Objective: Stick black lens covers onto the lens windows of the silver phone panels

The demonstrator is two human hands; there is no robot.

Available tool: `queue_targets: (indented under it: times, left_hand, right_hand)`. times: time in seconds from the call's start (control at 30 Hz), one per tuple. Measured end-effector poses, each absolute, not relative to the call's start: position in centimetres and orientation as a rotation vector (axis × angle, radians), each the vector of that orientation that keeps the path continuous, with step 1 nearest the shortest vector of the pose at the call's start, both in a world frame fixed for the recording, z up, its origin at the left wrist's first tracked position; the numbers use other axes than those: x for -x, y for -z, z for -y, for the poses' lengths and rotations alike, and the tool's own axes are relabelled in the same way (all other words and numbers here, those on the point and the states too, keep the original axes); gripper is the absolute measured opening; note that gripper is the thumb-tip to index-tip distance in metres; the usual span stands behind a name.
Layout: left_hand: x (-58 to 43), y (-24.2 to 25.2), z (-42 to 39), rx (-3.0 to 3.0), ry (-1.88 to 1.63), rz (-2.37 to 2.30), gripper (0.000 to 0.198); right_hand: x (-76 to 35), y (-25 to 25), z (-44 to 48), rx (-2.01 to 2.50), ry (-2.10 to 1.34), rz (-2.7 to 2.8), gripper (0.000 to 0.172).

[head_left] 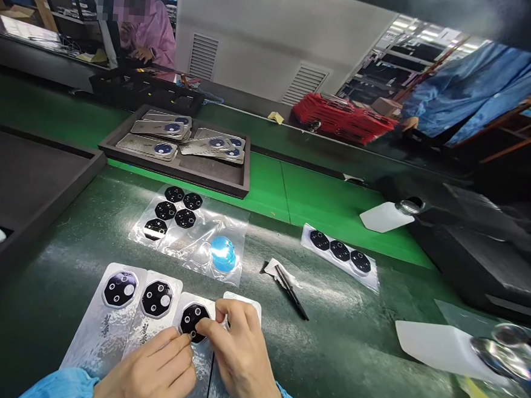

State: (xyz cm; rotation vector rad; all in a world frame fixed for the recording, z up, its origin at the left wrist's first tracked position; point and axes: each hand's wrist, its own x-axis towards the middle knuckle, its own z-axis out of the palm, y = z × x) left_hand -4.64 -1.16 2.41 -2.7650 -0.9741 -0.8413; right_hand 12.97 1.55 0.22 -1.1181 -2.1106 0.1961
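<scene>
tray (208, 169) — panels (154, 129) inside; hands (245, 352) on black octagon (188, 322)

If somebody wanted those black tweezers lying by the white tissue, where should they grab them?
Probably across the middle of the black tweezers, pinched from above, coming from the near side, where the right hand is. They lie slanted, long and slim, one end on the white tissue and the other over the green tabletop, leaving the middle uncovered.
</scene>
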Motion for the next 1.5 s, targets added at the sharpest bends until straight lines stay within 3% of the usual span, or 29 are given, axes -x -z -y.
queue_targets:
  times: [0.3,0.6,0.77,1.1,1.5]
  left_hand:
    - [4.6,-2.5,1.2,2.756,0.829,0.962,0.035]
    - [4.7,-2.2,1.3,2.782,0.821,0.952,0.037]
    - [4.6,-2.3,1.3,2.823,0.836,0.972,0.038]
    - [5.8,-2.5,0.9,2.861,0.886,1.078,0.03]
    - [5.8,-2.2,0.7,2.829,0.798,1.088,0.037]
  right_hand:
    - [-12.9,-0.3,-1.6,1.086,-0.194,2.132,0.038]
    - [-13.6,-2.2,-1.9,1.125,-0.387,2.233,0.023]
    - [-14.2,-3.3,-2.8,1.181,-0.535,1.971,0.019]
    - [-14.1,-2.6,-3.1,1.271,-0.576,1.908,0.02]
    - [-14.1,-2.5,-3.1,1.281,-0.608,1.936,0.019]
